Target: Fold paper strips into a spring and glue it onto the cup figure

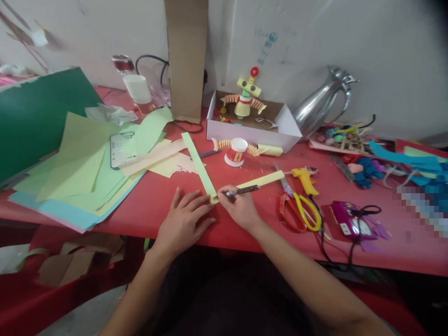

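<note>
Both hands work at the near edge of the red table [157, 200]. Left hand [184, 219] lies flat and open, fingers spread, its fingertips pressing beside the lower end of a green paper strip [198, 163]. Right hand [241, 207] is closed around a dark pen [243, 190], whose tip meets the spot where the green strip and a yellow paper strip [261, 181] come together in a corner; the fingers hide the exact overlap, so which strip lies on top cannot be told.

Just right of the hand lie scissors [299, 207] with red and yellow handles, and a yellow glue gun [305, 179] whose cord runs off the table edge. A paper cup [235, 151] with accordion arms stands behind the strips, before a white box [252, 128] holding a paper-cup figure [245, 95]. A phone [119, 148] rests on a loose pile of coloured sheets [77, 182] at left. At far right a patch of the table is pixelated and unreadable, and the craft scraps around it blur together.
</note>
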The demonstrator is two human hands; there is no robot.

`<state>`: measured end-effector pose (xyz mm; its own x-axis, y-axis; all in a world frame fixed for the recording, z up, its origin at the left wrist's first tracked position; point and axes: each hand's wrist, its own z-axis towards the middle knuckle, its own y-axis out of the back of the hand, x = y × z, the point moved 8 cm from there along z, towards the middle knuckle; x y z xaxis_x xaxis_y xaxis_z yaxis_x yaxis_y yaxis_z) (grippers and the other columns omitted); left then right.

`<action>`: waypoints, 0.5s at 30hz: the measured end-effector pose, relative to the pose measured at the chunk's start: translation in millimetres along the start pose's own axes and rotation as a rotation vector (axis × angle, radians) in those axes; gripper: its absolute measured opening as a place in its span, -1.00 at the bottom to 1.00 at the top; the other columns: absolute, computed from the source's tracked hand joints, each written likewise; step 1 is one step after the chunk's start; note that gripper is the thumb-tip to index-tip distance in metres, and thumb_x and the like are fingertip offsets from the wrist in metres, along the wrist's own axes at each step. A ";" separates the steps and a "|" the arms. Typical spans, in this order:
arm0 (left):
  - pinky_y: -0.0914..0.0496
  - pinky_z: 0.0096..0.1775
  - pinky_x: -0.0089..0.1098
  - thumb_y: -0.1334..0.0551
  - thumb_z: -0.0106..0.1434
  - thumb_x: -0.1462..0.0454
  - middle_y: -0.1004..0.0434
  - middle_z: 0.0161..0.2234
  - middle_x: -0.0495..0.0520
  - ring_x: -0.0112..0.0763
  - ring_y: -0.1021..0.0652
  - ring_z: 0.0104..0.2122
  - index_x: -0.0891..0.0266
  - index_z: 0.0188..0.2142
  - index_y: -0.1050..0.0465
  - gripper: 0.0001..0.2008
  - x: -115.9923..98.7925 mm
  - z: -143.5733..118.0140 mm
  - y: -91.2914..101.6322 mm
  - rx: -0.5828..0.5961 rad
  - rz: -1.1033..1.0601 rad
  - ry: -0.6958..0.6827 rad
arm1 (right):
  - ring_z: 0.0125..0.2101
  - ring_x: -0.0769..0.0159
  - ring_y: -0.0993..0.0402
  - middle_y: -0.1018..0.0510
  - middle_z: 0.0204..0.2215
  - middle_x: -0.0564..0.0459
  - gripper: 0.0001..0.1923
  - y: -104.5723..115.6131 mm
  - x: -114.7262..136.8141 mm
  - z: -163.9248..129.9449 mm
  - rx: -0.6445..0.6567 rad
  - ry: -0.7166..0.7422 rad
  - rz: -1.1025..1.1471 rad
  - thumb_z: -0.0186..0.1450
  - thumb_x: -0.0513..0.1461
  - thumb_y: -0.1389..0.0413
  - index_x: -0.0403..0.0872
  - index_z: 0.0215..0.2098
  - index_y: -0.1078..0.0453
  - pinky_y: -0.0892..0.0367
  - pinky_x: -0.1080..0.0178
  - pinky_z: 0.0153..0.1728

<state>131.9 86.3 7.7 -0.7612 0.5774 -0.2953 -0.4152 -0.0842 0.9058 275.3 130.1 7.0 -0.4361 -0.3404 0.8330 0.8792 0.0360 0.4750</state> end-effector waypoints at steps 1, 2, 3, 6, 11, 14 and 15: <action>0.07 0.28 0.23 -0.14 0.34 0.09 -0.51 0.10 0.05 -0.04 -0.37 0.18 0.03 0.02 -0.49 -0.68 0.0 0.0 0.0 0.000 0.003 0.001 | -0.48 0.36 -0.36 -0.48 -0.50 0.12 -0.85 0.1 0.4 0.2 0.002 0.004 -0.004 0.33 -0.17 -0.06 -0.05 -0.34 -0.41 -0.27 0.34 -0.40; 0.07 0.28 0.23 -0.14 0.34 0.09 -0.51 0.10 0.05 -0.03 -0.37 0.18 0.03 0.02 -0.49 -0.68 -0.2 -0.1 0.0 0.002 0.005 0.001 | -0.49 0.36 -0.36 -0.47 -0.51 0.12 -0.85 0.3 0.6 0.2 0.002 0.004 -0.010 0.32 -0.17 -0.06 -0.05 -0.35 -0.41 -0.27 0.34 -0.41; 0.07 0.28 0.23 -0.14 0.34 0.09 -0.51 0.10 0.05 -0.03 -0.37 0.18 0.03 0.02 -0.49 -0.68 -0.3 -0.1 0.1 0.001 0.008 0.000 | -0.49 0.37 -0.35 -0.46 -0.52 0.13 -0.85 0.5 0.6 0.2 0.001 0.002 -0.017 0.32 -0.18 -0.06 -0.05 -0.36 -0.40 -0.26 0.34 -0.42; 0.07 0.28 0.23 -0.14 0.34 0.09 -0.51 0.10 0.05 -0.04 -0.37 0.18 0.03 0.02 -0.50 -0.68 -0.8 -0.1 0.3 0.002 0.009 -0.002 | -0.53 0.37 -0.32 -0.42 -0.56 0.15 -0.85 0.2 -0.1 -0.7 0.008 -0.015 -0.022 0.31 -0.18 -0.06 -0.04 -0.39 -0.39 -0.24 0.34 -0.45; 0.06 0.28 0.23 -0.16 0.34 0.09 -0.52 0.09 0.06 -0.05 -0.38 0.18 0.00 0.02 -0.50 -0.69 -0.4 -0.1 1.1 -0.007 -0.005 0.002 | -0.47 0.34 -0.39 -0.49 -0.51 0.11 -0.84 0.3 -0.3 -1.4 -0.004 -0.022 0.000 0.32 -0.16 -0.05 -0.04 -0.36 -0.41 -0.29 0.32 -0.40; 0.07 0.28 0.23 -0.16 0.33 0.09 -0.52 0.09 0.06 -0.05 -0.37 0.18 0.01 0.02 -0.51 -0.69 -0.1 -0.1 0.7 -0.002 -0.009 0.005 | -0.46 0.33 -0.41 -0.51 -0.49 0.10 -0.83 -0.5 -0.2 -1.1 0.005 -0.016 -0.006 0.33 -0.15 -0.05 -0.04 -0.35 -0.42 -0.31 0.32 -0.39; 0.07 0.28 0.23 -0.16 0.33 0.09 -0.52 0.09 0.06 -0.05 -0.37 0.19 0.01 0.01 -0.51 -0.69 -0.2 -0.1 0.6 0.000 -0.011 0.005 | -0.47 0.33 -0.41 -0.50 -0.51 0.10 -0.82 -0.2 -0.9 -1.0 0.004 -0.024 -0.010 0.32 -0.15 -0.05 -0.04 -0.36 -0.41 -0.31 0.32 -0.39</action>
<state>131.8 86.1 8.3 -0.7591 0.5744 -0.3063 -0.4235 -0.0784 0.9025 275.6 129.5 5.9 -0.4498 -0.3183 0.8345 0.8739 0.0362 0.4848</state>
